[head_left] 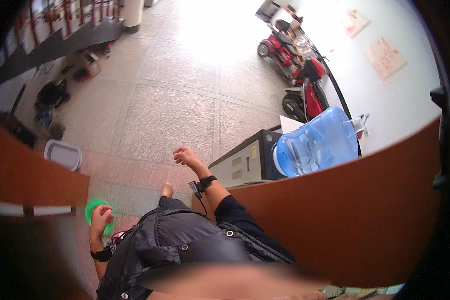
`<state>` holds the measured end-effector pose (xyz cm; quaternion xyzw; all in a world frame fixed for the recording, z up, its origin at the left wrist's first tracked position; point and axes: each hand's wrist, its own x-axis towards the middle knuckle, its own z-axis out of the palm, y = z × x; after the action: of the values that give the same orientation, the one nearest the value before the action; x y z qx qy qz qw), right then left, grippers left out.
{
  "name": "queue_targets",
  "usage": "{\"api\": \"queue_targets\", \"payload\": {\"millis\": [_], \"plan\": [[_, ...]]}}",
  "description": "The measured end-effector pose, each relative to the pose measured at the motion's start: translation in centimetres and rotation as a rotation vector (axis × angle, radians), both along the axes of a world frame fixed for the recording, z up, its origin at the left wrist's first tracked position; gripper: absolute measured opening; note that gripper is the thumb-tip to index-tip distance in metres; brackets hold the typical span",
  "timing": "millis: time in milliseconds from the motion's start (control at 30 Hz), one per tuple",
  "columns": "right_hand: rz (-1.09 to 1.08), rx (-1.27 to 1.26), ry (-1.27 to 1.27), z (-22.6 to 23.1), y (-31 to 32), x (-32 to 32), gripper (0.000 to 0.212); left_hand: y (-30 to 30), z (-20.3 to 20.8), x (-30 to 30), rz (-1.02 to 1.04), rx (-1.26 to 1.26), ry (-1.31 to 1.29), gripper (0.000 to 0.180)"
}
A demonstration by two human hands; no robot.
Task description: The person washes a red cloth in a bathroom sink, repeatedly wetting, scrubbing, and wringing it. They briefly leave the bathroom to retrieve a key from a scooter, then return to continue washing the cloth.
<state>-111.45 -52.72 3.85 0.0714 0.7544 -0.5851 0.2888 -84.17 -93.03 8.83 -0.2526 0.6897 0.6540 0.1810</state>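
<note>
My left hand (pixel 102 218) is low on the left, fingers loosely curled, over a round green plastic thing (pixel 89 210). The hand hides its middle, so I cannot tell its kind or whether the two touch. My right hand (pixel 187 157) is held out ahead of my body, fingers bent but apart, with nothing in it. A black strap with a small cabled device (pixel 201 186) circles my right wrist, and another dark strap (pixel 102 254) is on the left one. Beneath my right arm a bare foot (pixel 167 189) shows on the floor.
Close on the right, a curved brown partition (pixel 330 220) borders a grey boxy appliance (pixel 240 167) and a large blue water bottle (pixel 317 142). Red scooters (pixel 312 95) line the right wall. At left are a grey basin (pixel 63 155), a brown panel (pixel 35 172) and a staircase (pixel 55 42).
</note>
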Motion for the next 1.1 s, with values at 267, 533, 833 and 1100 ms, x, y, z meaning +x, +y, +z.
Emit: {"api": "queue_targets", "payload": {"millis": [267,533,833,1100], "plan": [[-0.251,0.039,0.240,0.3,6.2,-15.2,0.016,1.5,-0.2,-19.3,-0.174,-0.015,0.037,0.018],[-0.510,0.051,0.166,-1.0,16.3,-24.7,0.015,3.0,-1.9,-42.5,-0.363,0.031,0.016,0.020],[-0.895,0.064,0.070,-0.6,25.8,-27.1,0.015,14.6,2.6,-71.3,-0.730,-0.082,0.145,0.019],[-1.147,0.040,-0.168,-3.3,34.8,-28.2,0.015,31.3,1.3,-85.7,-1.032,0.027,0.083,0.018]]}}
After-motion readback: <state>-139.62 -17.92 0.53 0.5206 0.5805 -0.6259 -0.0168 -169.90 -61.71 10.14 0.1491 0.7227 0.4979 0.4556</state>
